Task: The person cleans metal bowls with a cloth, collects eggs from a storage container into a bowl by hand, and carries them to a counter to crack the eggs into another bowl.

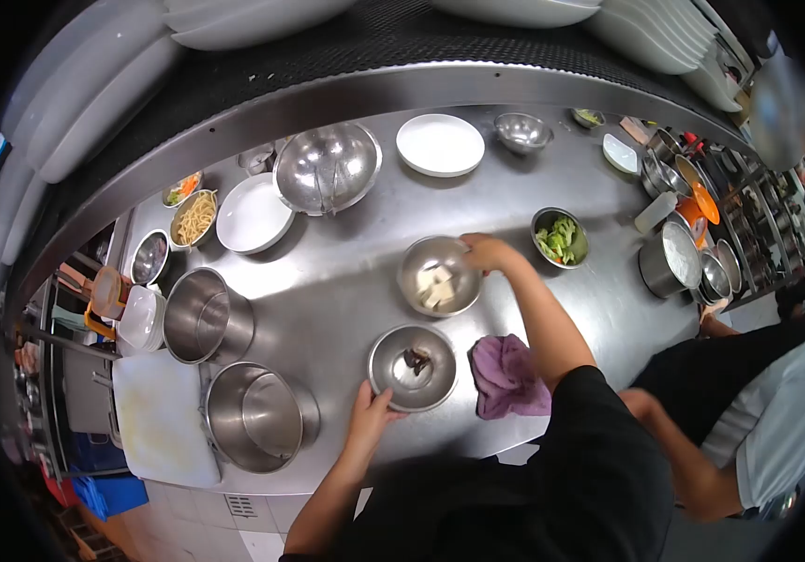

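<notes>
Two round steel bowls on the steel table, mid-bench, one behind the other, just apart. Near bowl sits closest to the wearer; far bowl is directly beyond, slightly right. Both mouths face up toward the camera. Round rims, so no long axis on either; the pair lines up roughly away from the body.

Contents: near bowl has a small clump of dark pieces at the bottom, can't identify. Far bowl has pale blocks heaped loosely, edges pointing mixed ways.

Hard to see: undersides of both bowls, the left fingers under the near bowl, and most of the right thumb. Wearer's right sleeve blocks part of the table. Co-worker at right is cut off by the dark lens edge.

Grip: left hand is clamped on the near bowl's lower-left rim, thumb on the edge. Right hand is curled closed on the far bowl's upper-right rim; exact finger placement unclear.

Nearby: purple cloth lies crumpled right of the near bowl, not touching it. Bowl of greens stands well right of the far bowl.
</notes>
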A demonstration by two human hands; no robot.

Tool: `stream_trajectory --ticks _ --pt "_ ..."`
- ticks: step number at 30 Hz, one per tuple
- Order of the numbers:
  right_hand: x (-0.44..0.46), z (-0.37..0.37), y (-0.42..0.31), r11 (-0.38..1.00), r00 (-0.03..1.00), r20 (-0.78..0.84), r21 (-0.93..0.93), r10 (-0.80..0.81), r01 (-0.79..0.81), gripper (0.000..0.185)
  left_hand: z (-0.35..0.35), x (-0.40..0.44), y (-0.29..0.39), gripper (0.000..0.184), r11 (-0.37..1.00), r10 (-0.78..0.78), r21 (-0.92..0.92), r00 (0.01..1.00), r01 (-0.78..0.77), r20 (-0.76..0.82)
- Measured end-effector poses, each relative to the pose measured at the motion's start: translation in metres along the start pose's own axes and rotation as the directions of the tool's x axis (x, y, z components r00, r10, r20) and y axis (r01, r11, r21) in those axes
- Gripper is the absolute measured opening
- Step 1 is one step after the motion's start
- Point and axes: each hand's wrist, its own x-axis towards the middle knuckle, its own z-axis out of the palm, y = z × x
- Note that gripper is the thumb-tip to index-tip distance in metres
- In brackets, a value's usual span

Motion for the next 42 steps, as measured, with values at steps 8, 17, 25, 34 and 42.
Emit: stream_trajectory --ticks 8,17,25,34,42 --pt "-0.033 -0.056 0.05 0.875 0.715 -0.678 -0.437 -0.169 -0.207 0.048 0.062 0.053 0.001 0.069 0.934 0.076 0.335 0.985 -0.125 0.157" --pt "-0.164 -0.085 -0.132 0.911 0.769 -0.5 -0.309 -0.399 0.273 0.047 0.023 -0.111 0.295 0.024 0.013 0.944 0.622 0.214 -0.783 0.25" --pt "-0.252 -0.004 -0.219 0.79 0.731 -0.303 -0.28 -0.611 0.545 0.045 -0.205 -0.177 0.552 0.034 -0.27 0.871 0.96 -0.407 0.068 0.274" --pt "-0.282 0.154 -0.168 0.902 0.966 -0.165 0.357 -0.197 0.245 0.043 -0.362 -0.228 0.673 0.075 -0.142 0.985 0.728 0.166 0.671 0.04" --pt "-0.332 0.173 -0.17 0.956 0.966 -0.258 0.286 0.008 0.068 0.042 -0.48 -0.205 0.794 0.066 -0.308 0.699 0.071 0.175 0.949 0.693"
